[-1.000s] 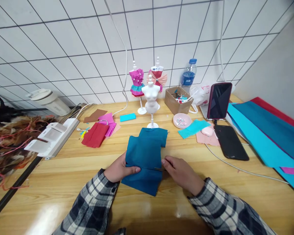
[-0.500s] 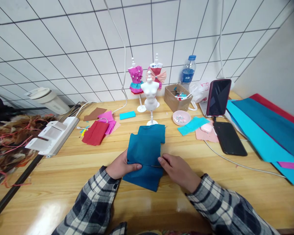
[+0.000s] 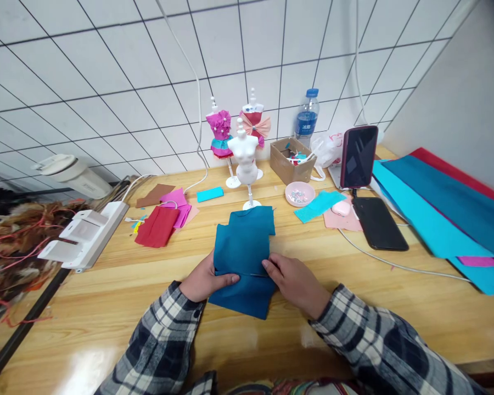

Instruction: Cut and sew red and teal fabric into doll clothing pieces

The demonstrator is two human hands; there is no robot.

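Between my hands are pieces of teal fabric [image 3: 242, 249], the upper piece overlapping a lower one along a line where a thin dark edge shows. My left hand [image 3: 209, 278] grips the left edge, thumb on top and fingers hidden underneath. At the right edge my right hand [image 3: 290, 277] pinches the cloth between thumb and fingers, by one end of that thin line; whether a needle or thread is there I cannot make out. Just beyond the cloth stands a bare white mini dress form [image 3: 244, 156]. Behind it are a form in a magenta dress [image 3: 220, 131] and one with a peach bow [image 3: 256, 127].
Red fabric [image 3: 156, 226] and a white power strip [image 3: 91, 236] lie left. Toward the right are a cardboard box [image 3: 287, 164], a pink bead dish [image 3: 299, 193], a black phone [image 3: 379, 224], a propped phone [image 3: 359, 156] and large folded fabrics [image 3: 444, 203]. A bottle [image 3: 307, 118] stands by the tiled wall.
The view has shifted slightly, so background things sit a little further left. Both hands keep their hold on the teal fabric, almost unmoved.
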